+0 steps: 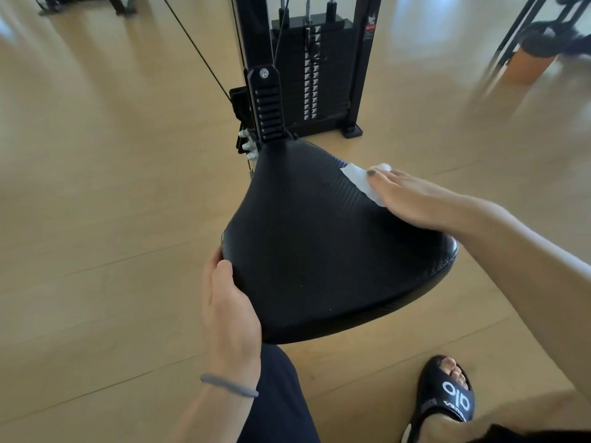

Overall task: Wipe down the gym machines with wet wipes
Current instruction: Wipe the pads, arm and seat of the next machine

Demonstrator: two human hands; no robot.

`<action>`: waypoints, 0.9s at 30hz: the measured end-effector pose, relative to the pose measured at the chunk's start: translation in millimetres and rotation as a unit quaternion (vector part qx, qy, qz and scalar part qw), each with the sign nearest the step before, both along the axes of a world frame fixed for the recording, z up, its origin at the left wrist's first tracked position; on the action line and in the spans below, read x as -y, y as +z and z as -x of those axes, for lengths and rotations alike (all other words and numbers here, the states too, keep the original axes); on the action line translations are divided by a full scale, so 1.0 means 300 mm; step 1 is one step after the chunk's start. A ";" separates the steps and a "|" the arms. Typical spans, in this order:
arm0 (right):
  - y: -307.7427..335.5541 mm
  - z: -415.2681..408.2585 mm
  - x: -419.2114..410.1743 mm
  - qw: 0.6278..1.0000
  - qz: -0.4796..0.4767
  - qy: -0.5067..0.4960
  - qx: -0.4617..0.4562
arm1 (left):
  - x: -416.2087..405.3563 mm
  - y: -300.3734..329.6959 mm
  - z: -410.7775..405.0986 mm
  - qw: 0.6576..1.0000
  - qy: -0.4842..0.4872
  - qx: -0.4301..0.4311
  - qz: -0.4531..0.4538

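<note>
1. Surroundings: black weight stack (311, 75) stands upright behind the seat pad (319, 247); a notched black adjustment post (268, 103) rises at the pad's far narrow end, touching it; a thin cable (198, 49) runs diagonally down toward the post's left side; blurred dark equipment and an orange object (531, 63) sit far right, well apart.
2. Count: one seat pad; one white wet wipe (359, 180); two hands; one black sandal (447, 394) on the wooden floor (112, 187) near the pad's near edge; one grey band (228, 385) on the left wrist.
3. Left hand (228, 311): grips the pad's near-left corner, thumb on top, fingers hidden under the edge.
4. Right hand (412, 199): lies flat with straight fingers, pressing the wipe onto the pad's far-right edge; wipe shows beyond the fingertips.
5. Edges and room: the pad's centre and left side are uncovered; bare floor lies open left and right of the pad; the post and stack close off the far end; a dark trouser leg (281, 398) sits just below the near edge.
</note>
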State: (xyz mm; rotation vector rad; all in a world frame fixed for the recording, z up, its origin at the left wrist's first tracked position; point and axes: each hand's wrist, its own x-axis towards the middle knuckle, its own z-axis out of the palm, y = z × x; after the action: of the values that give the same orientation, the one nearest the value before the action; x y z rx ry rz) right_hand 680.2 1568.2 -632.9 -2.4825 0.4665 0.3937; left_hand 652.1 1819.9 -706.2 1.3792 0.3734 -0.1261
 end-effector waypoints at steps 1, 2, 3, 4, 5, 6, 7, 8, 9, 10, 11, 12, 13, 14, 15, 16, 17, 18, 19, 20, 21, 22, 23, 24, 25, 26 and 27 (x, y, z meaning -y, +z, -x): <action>-0.004 -0.073 -0.023 1.000 0.005 0.013 0.002 | -0.001 -0.001 0.001 1.000 -0.001 0.002 0.001; -0.022 -0.161 -0.045 1.000 0.011 0.024 -0.001 | -0.001 -0.003 0.000 1.000 0.000 0.004 0.001; -0.041 -0.249 -0.074 0.999 0.026 0.038 -0.007 | 0.000 -0.001 0.001 1.000 0.001 0.005 0.000; -0.058 -0.334 -0.113 0.997 0.052 0.056 -0.016 | 0.000 -0.001 -0.002 1.000 0.003 0.007 0.000; -0.085 -0.418 -0.144 0.994 0.079 0.077 -0.026 | -0.001 -0.001 -0.005 1.000 0.004 0.008 0.002; -0.100 -0.480 -0.171 0.988 0.108 0.105 -0.033 | 0.000 -0.002 -0.008 1.000 0.006 0.007 0.005; -0.129 -0.545 -0.188 0.982 0.129 0.131 -0.039 | 0.001 -0.003 -0.010 1.000 0.009 0.007 0.005; -0.168 -0.607 -0.192 0.978 0.139 0.152 -0.046 | 0.002 -0.005 -0.011 1.000 0.013 0.004 0.006; -0.194 -0.650 -0.197 0.973 0.152 0.168 -0.043 | 0.004 -0.005 -0.010 1.000 0.017 0.000 0.007; -0.204 -0.667 -0.204 0.970 0.165 0.174 -0.042 | 0.005 -0.003 -0.009 1.000 0.021 -0.002 0.008; -0.205 -0.668 -0.215 0.971 0.172 0.166 -0.026 | 0.005 0.000 -0.006 1.000 0.023 -0.004 0.008; -0.194 -0.652 -0.229 0.970 0.174 0.170 -0.011 | 0.007 0.004 -0.004 1.000 0.024 -0.005 0.008; -0.183 -0.632 -0.246 0.964 0.183 0.193 0.000 | 0.008 0.008 -0.002 1.000 0.025 -0.006 0.007; -0.172 -0.611 -0.269 0.957 0.189 0.218 0.012 | 0.008 0.010 -0.001 1.000 0.027 -0.007 0.004; -0.161 -0.591 -0.292 0.945 0.203 0.254 0.024 | 0.008 0.012 0.000 1.000 0.028 -0.008 0.001; -0.141 -0.549 -0.323 0.931 0.218 0.292 0.032 | 0.007 0.012 0.000 1.000 0.030 -0.009 -0.002; -0.125 -0.506 -0.356 0.916 0.226 0.329 0.038 | 0.005 0.011 -0.001 0.999 0.030 -0.012 -0.003; -0.121 -0.466 -0.382 0.899 0.233 0.367 0.048 | 0.006 0.012 0.000 0.999 0.030 -0.016 -0.002; -0.115 -0.418 -0.403 0.885 0.233 0.398 0.063 | 0.005 0.011 -0.002 0.999 0.031 -0.021 -0.001; -0.120 -0.370 -0.422 0.875 0.225 0.421 0.075 | 0.005 0.011 -0.002 0.999 0.030 -0.022 -0.001; -0.114 -0.313 -0.438 0.870 0.212 0.435 0.092 | 0.005 0.011 -0.001 0.999 0.029 -0.021 -0.002; -0.108 -0.258 -0.450 0.864 0.193 0.451 0.116 | 0.005 0.012 -0.001 0.999 0.029 -0.015 -0.006; -0.107 -0.206 -0.457 0.857 0.177 0.465 0.133 | 0.003 0.013 -0.001 0.999 0.030 -0.009 -0.013; -0.105 -0.159 -0.461 0.854 0.158 0.476 0.139 | 0.002 0.016 0.000 0.999 0.031 -0.002 -0.021; -0.096 -0.114 -0.460 0.859 0.137 0.477 0.129 | 0.000 0.016 -0.001 0.999 0.032 0.002 -0.024; -0.087 -0.091 -0.455 0.868 0.107 0.471 0.113 | -0.002 0.010 -0.002 0.999 0.032 0.003 -0.022; -0.080 -0.091 -0.445 0.880 0.079 0.459 0.094 | -0.002 0.002 -0.003 0.999 0.032 0.000 -0.019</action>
State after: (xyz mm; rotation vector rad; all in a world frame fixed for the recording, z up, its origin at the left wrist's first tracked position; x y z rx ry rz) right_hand 707.6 1701.6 -656.7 -2.7176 -0.8381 0.4690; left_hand 652.9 1820.6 -705.6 1.4025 0.4215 -0.0657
